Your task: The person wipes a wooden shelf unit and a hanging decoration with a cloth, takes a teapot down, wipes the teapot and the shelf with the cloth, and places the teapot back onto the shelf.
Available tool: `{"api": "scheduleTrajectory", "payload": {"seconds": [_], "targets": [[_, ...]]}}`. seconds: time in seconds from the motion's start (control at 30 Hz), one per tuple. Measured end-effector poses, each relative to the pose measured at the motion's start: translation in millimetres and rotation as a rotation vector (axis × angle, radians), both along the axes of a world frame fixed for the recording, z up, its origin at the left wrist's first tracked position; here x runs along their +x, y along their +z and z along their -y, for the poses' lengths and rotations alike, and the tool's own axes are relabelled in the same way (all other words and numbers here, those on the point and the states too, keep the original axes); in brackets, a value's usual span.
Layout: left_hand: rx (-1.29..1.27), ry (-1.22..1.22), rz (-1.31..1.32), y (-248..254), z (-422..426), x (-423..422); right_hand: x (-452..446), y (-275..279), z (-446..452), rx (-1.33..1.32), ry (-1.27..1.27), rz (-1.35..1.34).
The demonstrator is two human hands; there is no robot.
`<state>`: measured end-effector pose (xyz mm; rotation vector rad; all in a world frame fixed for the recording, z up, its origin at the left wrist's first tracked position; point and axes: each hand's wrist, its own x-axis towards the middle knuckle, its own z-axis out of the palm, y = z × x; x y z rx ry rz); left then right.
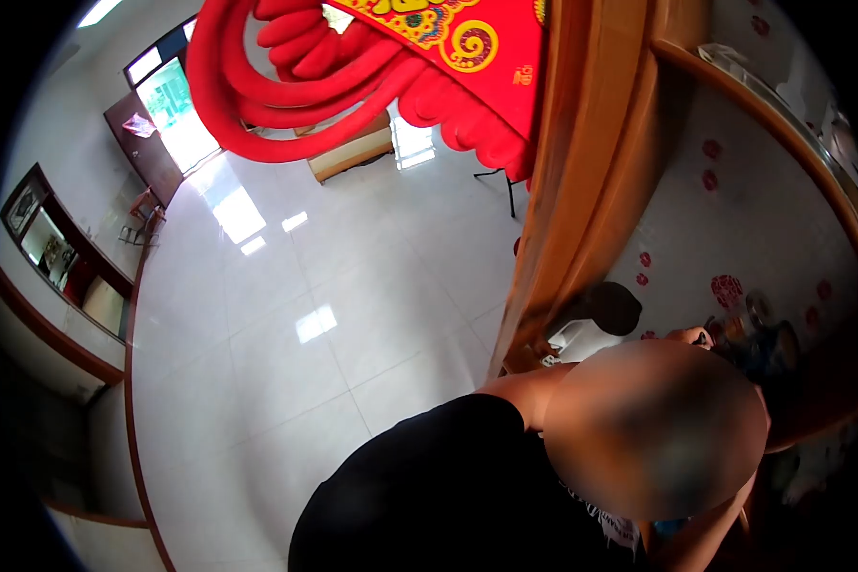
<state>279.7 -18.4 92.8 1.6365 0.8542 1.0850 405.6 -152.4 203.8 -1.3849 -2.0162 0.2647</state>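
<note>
I log: person (534, 467), black shirt (419, 491); wood post (567, 181); red ornament (458, 91), above. Both grips: unseen; state I cannot tell.

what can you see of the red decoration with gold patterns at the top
The bright red decoration with gold patterns is cut off by the upper edge. Its flat panel bears gold swirls; thick, rounded loops that look like soft fabric curve out at left, and rounded lobes edge the panel below. In view it borders the brown wooden frame; whether they touch is unclear.
</note>
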Motion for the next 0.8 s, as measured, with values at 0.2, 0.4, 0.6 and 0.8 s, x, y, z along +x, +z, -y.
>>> {"api": "scheduleTrajectory", "payload": {"seconds": [0.2, 0.4, 0.6, 0.8], "targets": [[0.008, 0.047, 0.064, 2, 22, 5, 27, 16, 5, 0.182, -0.5, 0.27], [-0.09, -0.163, 0.228, 1, 9, 0, 30, 19, -4, 0.05, -0.567, 0.496], [-0.098, -0.18, 0.188, -7, -1, -5, 39, -1, -29, 0.131, -0.515, 0.647], [-0.126, -0.135, 0.151, -2, 2, -6, 47, 16, -24, -0.217, 0.03, 0.129]]}}
